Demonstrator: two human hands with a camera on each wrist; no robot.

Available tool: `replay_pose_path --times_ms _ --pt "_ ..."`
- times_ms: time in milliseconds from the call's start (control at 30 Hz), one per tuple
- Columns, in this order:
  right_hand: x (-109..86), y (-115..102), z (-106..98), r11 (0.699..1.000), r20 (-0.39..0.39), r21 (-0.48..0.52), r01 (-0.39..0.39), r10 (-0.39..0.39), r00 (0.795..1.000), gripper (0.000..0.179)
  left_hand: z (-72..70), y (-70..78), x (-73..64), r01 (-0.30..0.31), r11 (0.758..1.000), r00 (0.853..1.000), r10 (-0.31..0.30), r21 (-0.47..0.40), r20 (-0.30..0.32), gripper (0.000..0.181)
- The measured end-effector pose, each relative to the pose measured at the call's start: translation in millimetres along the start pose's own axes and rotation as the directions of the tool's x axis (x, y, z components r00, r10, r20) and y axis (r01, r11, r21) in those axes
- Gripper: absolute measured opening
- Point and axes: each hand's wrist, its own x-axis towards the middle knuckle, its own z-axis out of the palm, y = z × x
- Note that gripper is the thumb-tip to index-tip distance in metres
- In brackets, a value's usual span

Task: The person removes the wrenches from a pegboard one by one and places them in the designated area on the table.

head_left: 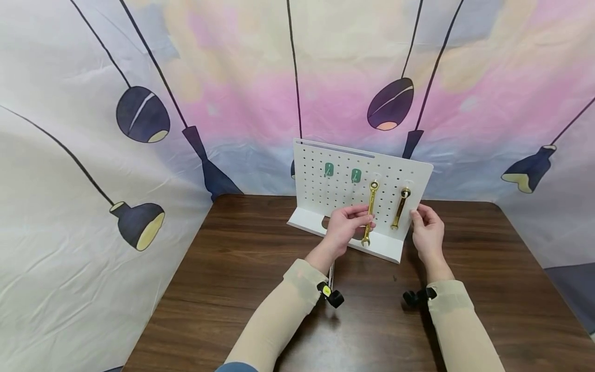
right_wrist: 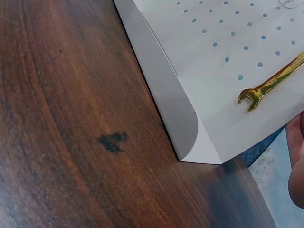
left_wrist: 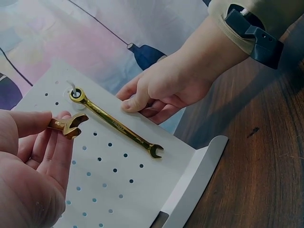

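Note:
A white pegboard stand [head_left: 318, 194] stands on the table, its base lip toward me. With thumb and fingers my left hand [head_left: 344, 225] pinches a gold combination wrench [head_left: 372, 200] in front of the board. That wrench's ring end is up at a clear hook, and its open end [left_wrist: 71, 126] points down past the fingers. To its right a second gold wrench [head_left: 398, 211] hangs by its ring end from another hook, as the left wrist view also shows. My right hand [head_left: 427, 231] holds the board's right edge, thumb [left_wrist: 135, 100] on the front face, other fingers partly hidden behind.
Two green hook pads [head_left: 329, 169] sit on the board's left half. A shiny metal rod-like thing [head_left: 331, 274] shows beside my left wrist, partly hidden. The brown wooden table [head_left: 232, 258] reaches back to a lamp-patterned cloth [head_left: 251, 93].

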Motion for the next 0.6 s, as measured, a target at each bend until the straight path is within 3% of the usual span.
replay_pose_path --times_ms 233,600 --pt "0.4 -1 0 1.0 0.007 0.009 -0.012 0.012 1.0 0.032 -4.3 -0.4 -1.8 -0.013 1.0 1.0 0.013 -0.01 0.016 0.028" --pt "-0.3 1 -2 1.0 0.004 0.014 -0.016 0.016 1.0 0.031 -22.4 0.2 -11.3 -0.053 0.999 0.997 0.053 -0.015 0.053 0.032"
